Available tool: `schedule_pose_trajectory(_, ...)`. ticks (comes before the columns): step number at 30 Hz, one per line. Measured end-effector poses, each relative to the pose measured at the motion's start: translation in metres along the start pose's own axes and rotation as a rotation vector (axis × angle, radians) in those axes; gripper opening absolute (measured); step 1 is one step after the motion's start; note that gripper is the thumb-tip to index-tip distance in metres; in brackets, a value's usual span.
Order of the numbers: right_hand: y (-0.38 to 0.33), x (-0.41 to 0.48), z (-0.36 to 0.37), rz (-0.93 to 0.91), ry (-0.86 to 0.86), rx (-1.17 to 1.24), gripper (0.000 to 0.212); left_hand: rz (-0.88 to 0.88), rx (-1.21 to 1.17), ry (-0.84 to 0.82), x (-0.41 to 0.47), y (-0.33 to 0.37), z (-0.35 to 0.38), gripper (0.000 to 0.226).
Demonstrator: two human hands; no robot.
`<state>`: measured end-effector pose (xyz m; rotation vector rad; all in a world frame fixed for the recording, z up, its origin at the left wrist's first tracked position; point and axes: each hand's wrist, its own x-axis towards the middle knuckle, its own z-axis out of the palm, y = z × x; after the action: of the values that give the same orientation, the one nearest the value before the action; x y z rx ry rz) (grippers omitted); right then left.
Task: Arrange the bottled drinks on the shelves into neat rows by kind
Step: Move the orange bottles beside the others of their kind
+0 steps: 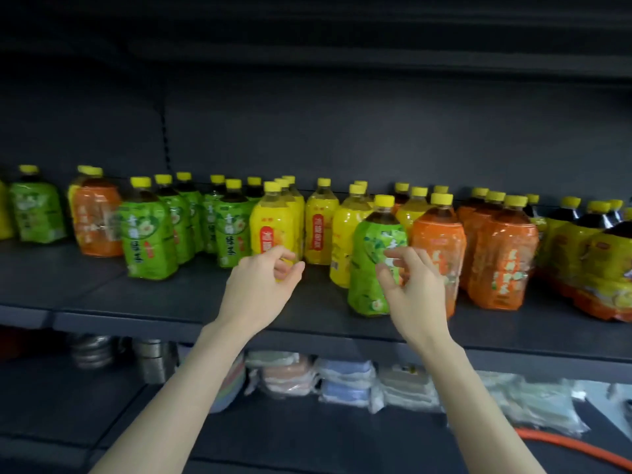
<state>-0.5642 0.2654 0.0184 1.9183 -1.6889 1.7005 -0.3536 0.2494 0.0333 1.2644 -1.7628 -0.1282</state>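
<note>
Bottled drinks with yellow caps stand on a dark shelf. A group of green-label bottles is left of centre, yellow-label bottles are in the middle, orange-label bottles are at the right. One green-label bottle stands alone near the front, between yellow and orange ones. My right hand is in front of it, fingers loosely curled, just off or touching its label. My left hand hovers with curled fingers at the base of a front yellow-label bottle, holding nothing.
Far left stand one more green-label bottle and an orange-label bottle. Dark-liquid bottles with yellow labels fill the far right. The lower shelf holds metal pots and wrapped packs. An orange hose lies at the lower right.
</note>
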Motion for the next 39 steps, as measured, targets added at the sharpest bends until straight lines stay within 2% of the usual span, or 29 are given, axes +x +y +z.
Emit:
schedule_pose_trajectory(4, -0.079, -0.026, 0.069, -0.063, -0.023, 0.085, 0.016, 0.068, 0.132, 0.022, -0.03, -0.062, -0.084, 0.02)
schedule_pose_trajectory(9, -0.165, -0.066, 0.165, -0.117, -0.131, 0.171, 0.015, 0.043, 0.263, 0.105, -0.067, -0.151, -0.177, 0.028)
schedule_pose_trajectory(13, -0.223, -0.076, 0.23, -0.169, -0.219, 0.211, 0.016, 0.004, 0.333, 0.129, -0.071, -0.21, -0.23, 0.016)
schedule_pose_trajectory(16, -0.258, -0.067, 0.275, -0.206, -0.263, 0.221, 0.018, -0.014, 0.344, 0.155, -0.053, -0.249, -0.261, 0.016)
schedule_pose_trajectory(24, -0.312, -0.016, 0.406, -0.231, -0.256, 0.258, 0.015, -0.008, 0.321, 0.241, 0.026, -0.359, -0.304, 0.007)
schedule_pose_trajectory(29, -0.322, 0.017, 0.485, -0.166, -0.265, 0.222, 0.014, -0.012, 0.278, 0.215, 0.073, -0.429, -0.309, 0.009)
schedule_pose_trajectory(35, -0.328, 0.047, 0.551, -0.066, -0.267, 0.152, 0.018, -0.036, 0.201, 0.251, 0.118, -0.509, -0.315, 0.018)
schedule_pose_trajectory(39, -0.331, 0.058, 0.588, -0.008, -0.242, 0.035, 0.032, -0.088, 0.175, 0.317, 0.144, -0.56, -0.319, 0.029)
